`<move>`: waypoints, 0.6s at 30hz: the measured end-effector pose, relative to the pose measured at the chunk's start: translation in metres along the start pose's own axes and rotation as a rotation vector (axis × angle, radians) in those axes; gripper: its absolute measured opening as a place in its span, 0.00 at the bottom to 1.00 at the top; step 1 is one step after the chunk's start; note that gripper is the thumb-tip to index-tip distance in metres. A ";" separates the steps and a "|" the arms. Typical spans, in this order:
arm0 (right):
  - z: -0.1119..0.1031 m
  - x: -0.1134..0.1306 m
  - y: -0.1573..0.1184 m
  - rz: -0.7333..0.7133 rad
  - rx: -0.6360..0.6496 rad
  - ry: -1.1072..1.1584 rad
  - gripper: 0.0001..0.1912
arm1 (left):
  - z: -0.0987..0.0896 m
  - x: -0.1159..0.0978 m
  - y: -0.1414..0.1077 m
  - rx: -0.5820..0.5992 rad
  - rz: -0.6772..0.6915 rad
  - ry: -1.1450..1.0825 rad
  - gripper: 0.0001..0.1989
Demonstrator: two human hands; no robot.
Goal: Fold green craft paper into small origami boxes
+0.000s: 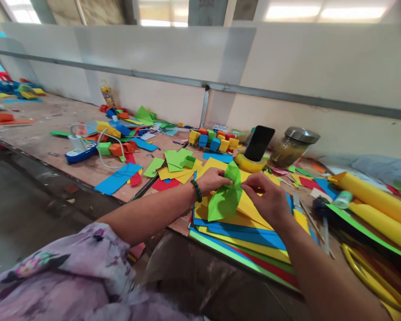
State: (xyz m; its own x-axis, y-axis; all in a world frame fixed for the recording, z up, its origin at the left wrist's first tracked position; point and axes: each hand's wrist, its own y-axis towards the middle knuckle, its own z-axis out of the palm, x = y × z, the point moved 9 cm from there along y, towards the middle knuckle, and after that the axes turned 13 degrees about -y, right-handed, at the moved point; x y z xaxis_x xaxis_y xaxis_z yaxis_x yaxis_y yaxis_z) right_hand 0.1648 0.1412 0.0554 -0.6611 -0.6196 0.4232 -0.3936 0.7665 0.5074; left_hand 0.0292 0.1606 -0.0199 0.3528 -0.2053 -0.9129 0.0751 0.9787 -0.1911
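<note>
Brown table (68,176), stacked coloured sheets (250,263), 1 power strip (81,154), 1 steel-lidded jar (289,149)

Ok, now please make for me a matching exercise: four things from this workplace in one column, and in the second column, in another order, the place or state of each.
Column one:
1. Dark phone
2. Glass jar
3. Green bead bracelet
4. Creased green paper

Column two:
A. On the wrist of the left hand
B. Closed by a metal lid
C. Between the left hand and the right hand
D. Propped up, tilted, at a yellow base

Right pairs: 1-D, 2-B, 3-A, 4-C
</note>
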 end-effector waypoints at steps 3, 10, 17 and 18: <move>0.001 0.007 -0.002 -0.080 0.041 -0.074 0.06 | 0.001 0.002 0.000 0.028 -0.015 0.032 0.07; 0.004 0.019 -0.005 -0.311 0.124 -0.224 0.10 | 0.003 0.003 0.001 0.067 -0.011 0.057 0.06; 0.009 0.010 -0.003 -0.297 0.147 -0.212 0.09 | 0.004 -0.005 -0.001 0.080 0.044 0.114 0.06; 0.009 0.010 -0.003 -0.305 0.151 -0.221 0.09 | 0.004 -0.005 -0.002 0.081 0.041 0.122 0.06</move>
State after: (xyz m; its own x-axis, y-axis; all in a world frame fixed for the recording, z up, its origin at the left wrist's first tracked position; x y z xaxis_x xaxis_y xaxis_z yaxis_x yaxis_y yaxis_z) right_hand 0.1536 0.1339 0.0512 -0.6147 -0.7836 0.0905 -0.6711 0.5798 0.4619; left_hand 0.0309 0.1598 -0.0132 0.2419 -0.1590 -0.9572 0.1399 0.9819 -0.1277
